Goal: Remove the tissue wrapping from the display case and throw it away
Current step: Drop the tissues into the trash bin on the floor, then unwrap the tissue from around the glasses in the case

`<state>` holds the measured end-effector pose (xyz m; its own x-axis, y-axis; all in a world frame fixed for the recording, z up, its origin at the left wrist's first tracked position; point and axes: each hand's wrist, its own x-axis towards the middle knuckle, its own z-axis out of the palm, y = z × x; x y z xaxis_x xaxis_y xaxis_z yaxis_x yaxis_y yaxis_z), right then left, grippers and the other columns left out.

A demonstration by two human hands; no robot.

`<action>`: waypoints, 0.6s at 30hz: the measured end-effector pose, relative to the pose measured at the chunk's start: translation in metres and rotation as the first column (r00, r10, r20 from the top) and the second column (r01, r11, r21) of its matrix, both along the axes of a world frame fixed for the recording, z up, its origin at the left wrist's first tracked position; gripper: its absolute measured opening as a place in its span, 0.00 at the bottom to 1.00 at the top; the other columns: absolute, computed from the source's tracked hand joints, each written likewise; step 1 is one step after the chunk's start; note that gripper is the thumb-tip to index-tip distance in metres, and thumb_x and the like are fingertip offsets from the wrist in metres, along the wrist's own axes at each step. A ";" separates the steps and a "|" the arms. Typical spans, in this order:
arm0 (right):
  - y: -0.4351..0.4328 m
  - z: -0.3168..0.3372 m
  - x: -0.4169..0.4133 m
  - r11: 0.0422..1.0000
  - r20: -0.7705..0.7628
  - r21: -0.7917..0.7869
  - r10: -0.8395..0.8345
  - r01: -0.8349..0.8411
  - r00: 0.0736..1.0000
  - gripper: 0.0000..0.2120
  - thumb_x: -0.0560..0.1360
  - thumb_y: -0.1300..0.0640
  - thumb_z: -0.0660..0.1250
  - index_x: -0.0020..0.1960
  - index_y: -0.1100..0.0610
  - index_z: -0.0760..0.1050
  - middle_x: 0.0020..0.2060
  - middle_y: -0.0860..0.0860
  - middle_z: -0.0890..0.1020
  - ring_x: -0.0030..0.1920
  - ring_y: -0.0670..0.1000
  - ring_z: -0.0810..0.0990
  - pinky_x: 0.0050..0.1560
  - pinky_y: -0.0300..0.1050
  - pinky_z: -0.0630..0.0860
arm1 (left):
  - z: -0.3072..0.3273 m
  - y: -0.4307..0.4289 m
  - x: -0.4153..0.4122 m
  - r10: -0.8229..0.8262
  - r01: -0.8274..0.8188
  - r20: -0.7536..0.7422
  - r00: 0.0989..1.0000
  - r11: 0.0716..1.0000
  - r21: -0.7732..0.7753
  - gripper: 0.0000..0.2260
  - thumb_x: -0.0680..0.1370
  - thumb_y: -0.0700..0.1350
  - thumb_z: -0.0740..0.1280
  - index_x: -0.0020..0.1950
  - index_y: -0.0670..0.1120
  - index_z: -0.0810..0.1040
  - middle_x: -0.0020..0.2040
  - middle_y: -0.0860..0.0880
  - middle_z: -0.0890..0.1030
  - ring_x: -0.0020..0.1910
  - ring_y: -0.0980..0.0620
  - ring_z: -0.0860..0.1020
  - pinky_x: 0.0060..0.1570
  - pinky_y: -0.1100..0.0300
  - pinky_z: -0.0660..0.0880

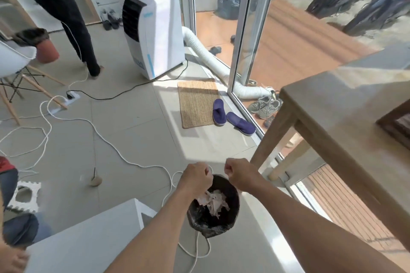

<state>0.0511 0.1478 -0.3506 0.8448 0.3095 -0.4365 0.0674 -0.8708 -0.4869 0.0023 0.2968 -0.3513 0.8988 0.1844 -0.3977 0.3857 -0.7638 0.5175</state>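
A small bin (230, 219) lined with a black bag stands on the floor just below my hands. Crumpled pale tissue wrapping (214, 203) lies inside it. My left hand (196, 176) is closed above the bin's far-left rim, and the tissue reaches up to its fingers. Level with it, my right hand (238, 173) is a closed fist over the far-right rim; nothing shows in it. A dark wooden-framed case (393, 127) sits on the wooden table (332, 122) at the right edge, mostly cut off.
A white surface (88, 241) is at lower left. White cord (111, 146) and a power strip (66, 102) lie across the floor. Beyond are an air cooler (155, 33), a woven mat (197, 102), purple slippers (233, 117), a glass door (246, 29) and a standing person (66, 17).
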 end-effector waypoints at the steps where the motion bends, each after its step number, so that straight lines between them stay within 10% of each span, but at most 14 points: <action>1: 0.000 0.022 -0.004 1.000 0.025 0.003 -0.001 0.001 1.000 0.09 0.69 0.63 0.59 0.36 0.49 0.69 0.42 0.54 0.82 0.44 0.57 0.80 0.43 0.49 0.79 | 0.023 -0.001 -0.001 -0.016 0.016 0.030 0.999 1.000 0.011 0.10 0.75 0.44 0.61 0.44 0.41 0.79 0.45 0.42 0.83 0.46 0.42 0.80 0.43 0.54 0.76; 11: -0.033 0.255 -0.089 1.000 0.403 -0.013 0.013 -0.008 0.915 0.05 0.73 0.66 0.59 0.43 0.59 0.72 0.43 0.59 0.79 0.44 0.62 0.80 0.40 0.51 0.74 | 0.229 -0.036 -0.020 -0.119 0.129 0.406 0.906 0.992 0.003 0.11 0.72 0.45 0.64 0.32 0.45 0.68 0.39 0.41 0.81 0.42 0.38 0.79 0.39 0.51 0.74; 18: -0.135 0.374 -0.132 0.982 0.653 0.052 -0.172 0.182 0.738 0.09 0.74 0.60 0.60 0.38 0.51 0.66 0.36 0.50 0.76 0.38 0.54 0.73 0.38 0.51 0.71 | 0.329 -0.119 -0.038 -0.249 0.361 0.697 0.673 0.933 -0.014 0.13 0.72 0.43 0.67 0.30 0.48 0.67 0.26 0.50 0.70 0.27 0.51 0.68 0.29 0.58 0.64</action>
<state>-0.0813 0.0132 0.0238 0.9633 0.1240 0.2381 0.2079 -0.9057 -0.3695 -0.0357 0.1774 -0.0219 0.9280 -0.1559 0.3385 -0.3505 -0.6734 0.6509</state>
